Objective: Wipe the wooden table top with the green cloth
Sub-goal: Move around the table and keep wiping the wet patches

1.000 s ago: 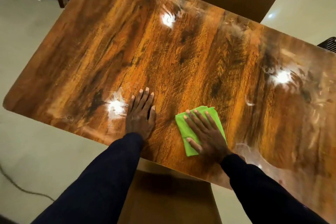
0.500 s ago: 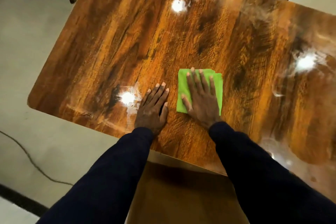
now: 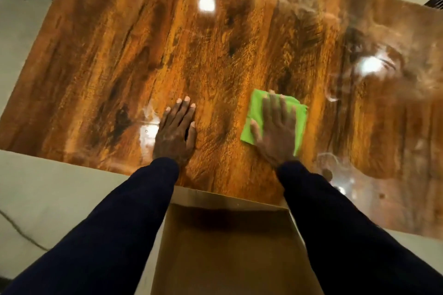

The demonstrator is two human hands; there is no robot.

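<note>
While your right hand presses the green cloth, fingers straight, overlap strokes. Sweep the worktop from its near edge.

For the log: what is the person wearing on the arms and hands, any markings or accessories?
Both arms are covered to the wrist: the left long dark navy sleeve and the right long dark navy sleeve look plain, with no visible logo or stripe. The left hand and right hand are bare: no gloves, rings or watch visible, though the right hand is motion-blurred.
</note>
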